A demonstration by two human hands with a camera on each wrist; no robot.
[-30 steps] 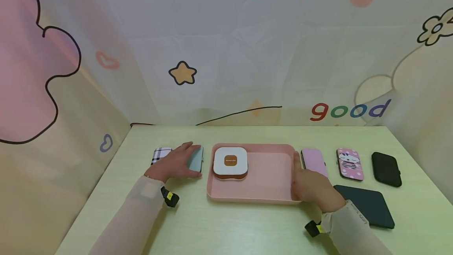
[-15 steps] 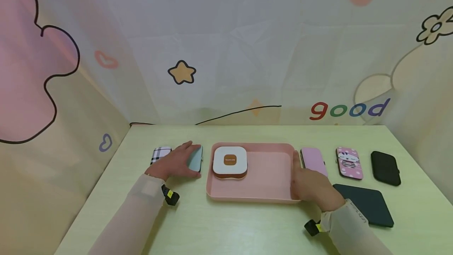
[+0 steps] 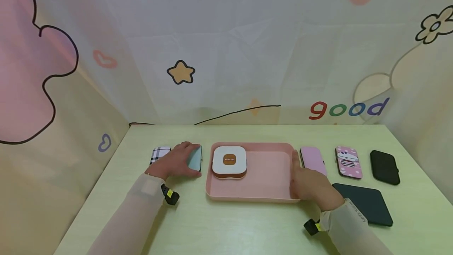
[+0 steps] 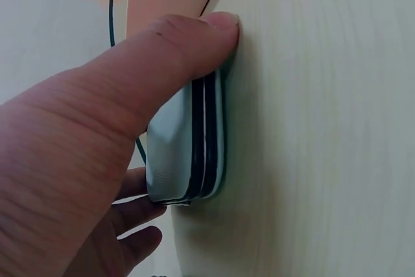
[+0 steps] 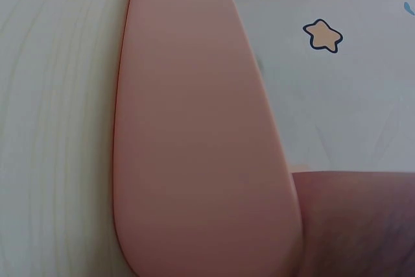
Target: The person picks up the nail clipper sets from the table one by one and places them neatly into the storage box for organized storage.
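Observation:
My left hand (image 3: 175, 162) holds a light blue case (image 3: 195, 158) across its short ends, thumb at the near end and fingers at the far end. In the left wrist view the case (image 4: 172, 157) shows rounded corners and two dark bands along its side. My right hand (image 3: 309, 184) lies against the right end of a pink tray (image 3: 270, 172), index finger straight along the rim. The right wrist view shows the tray's outer wall (image 5: 194, 121); the hand's contact there is partly hidden. A white-and-brown box with a brown label (image 3: 229, 162) sits in the tray's left part.
A plaid case (image 3: 160, 153) lies partly hidden behind the left hand. To the tray's right are a pink case (image 3: 313, 160), a pink cartoon case (image 3: 348, 162) and a small black case (image 3: 385, 167). A larger dark flat case (image 3: 369, 206) is partly under the right forearm.

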